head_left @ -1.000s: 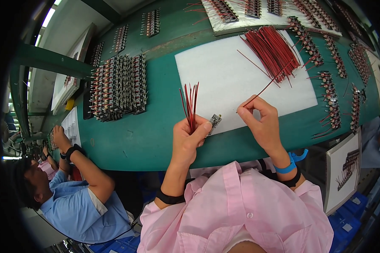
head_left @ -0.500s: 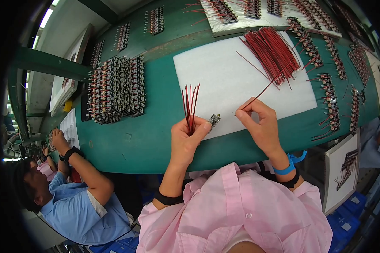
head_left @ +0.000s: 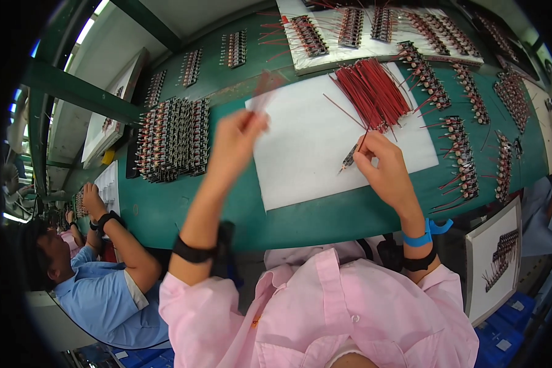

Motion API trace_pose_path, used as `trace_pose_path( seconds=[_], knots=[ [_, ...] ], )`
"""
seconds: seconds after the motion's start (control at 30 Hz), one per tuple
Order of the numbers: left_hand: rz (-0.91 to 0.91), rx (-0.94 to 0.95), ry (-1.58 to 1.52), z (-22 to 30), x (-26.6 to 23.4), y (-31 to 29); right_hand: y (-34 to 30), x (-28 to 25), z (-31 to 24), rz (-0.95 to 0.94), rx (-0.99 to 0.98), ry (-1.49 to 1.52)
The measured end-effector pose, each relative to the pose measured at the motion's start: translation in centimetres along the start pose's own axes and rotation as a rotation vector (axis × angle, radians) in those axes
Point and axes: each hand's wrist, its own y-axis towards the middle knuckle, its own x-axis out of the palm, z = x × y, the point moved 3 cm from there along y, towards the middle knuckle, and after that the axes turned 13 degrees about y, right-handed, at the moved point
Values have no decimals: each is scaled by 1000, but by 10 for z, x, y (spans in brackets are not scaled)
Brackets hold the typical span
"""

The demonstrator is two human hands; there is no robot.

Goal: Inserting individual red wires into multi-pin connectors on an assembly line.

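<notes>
My left hand [head_left: 236,138] is raised toward the stacked boards, smeared by motion, its fingers closed around a few red wires [head_left: 265,92] that blur above it. Over the white foam sheet [head_left: 300,165], my right hand [head_left: 383,164] pinches a small circuit board [head_left: 349,157] that sticks out to the left of the fingertips. A red wire also rises by those fingers; whether it is joined to the board is hidden. Just beyond this hand lies a thick pile of loose red wires [head_left: 374,92] on the sheet.
Stacked boards [head_left: 173,141] stand left on the green table [head_left: 165,214]. Rows of wired boards [head_left: 460,156] lie to the right, more on a white panel [head_left: 331,58] at the back. A co-worker in a blue shirt [head_left: 110,300] sits at left.
My left hand has swung up and left with the wires. The small circuit board has passed from my left hand to my right, which stays near the wire pile.
</notes>
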Motion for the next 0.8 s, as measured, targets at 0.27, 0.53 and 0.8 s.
trace_pose_path(
  seconds=[0.27, 0.53, 0.8],
  knots=[
    [325, -64, 579, -75, -70, 198, -4, 3, 1, 296, -276, -270],
    [286, -212, 812, -118, -42, 281, -35, -9, 5, 131, -34, 97],
    [204, -348, 867, -103, -26, 302, -32, -15, 8, 129, -23, 176]
  ],
)
